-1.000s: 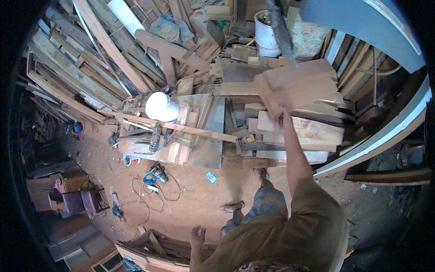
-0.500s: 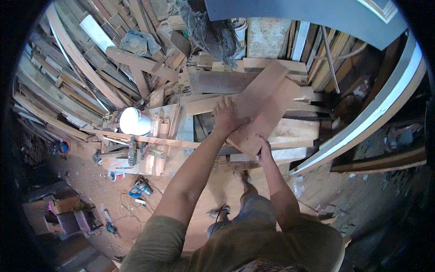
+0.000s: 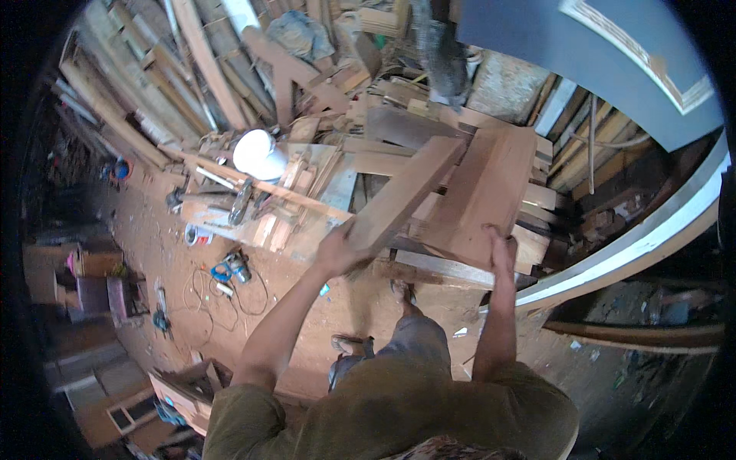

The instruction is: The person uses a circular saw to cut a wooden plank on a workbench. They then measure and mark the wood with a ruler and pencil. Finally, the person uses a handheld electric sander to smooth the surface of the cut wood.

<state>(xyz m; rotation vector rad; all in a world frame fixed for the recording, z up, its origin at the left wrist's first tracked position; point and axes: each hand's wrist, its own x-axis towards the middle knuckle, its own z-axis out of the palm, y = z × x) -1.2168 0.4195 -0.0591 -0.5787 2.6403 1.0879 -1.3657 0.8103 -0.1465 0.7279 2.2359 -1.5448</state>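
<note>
A long narrow plank (image 3: 405,198) slants up and to the right from my left hand (image 3: 337,253), which is closed around its near end. To its right, a wide brown board (image 3: 491,195) lies across the piled wood. My right hand (image 3: 501,249) grips the near right corner of that board, thumb at the top. The plank's far end comes close to the wide board's left side; whether they touch is unclear. Part of my left hand's fingers is hidden behind the plank and blurred.
A white bucket (image 3: 259,155) stands on the bench among wood strips, with a hammer-like tool (image 3: 240,204) nearby. A blue corded power tool (image 3: 231,268) lies on the dirt floor. Stacked timber (image 3: 207,69) fills the far left; a grey panel (image 3: 590,61) overhangs the far right.
My left hand has gone from lying spread on the wood to gripping the narrow plank, now swung left of the wide board. The view has shifted and turned; my right hand stays on the board.
</note>
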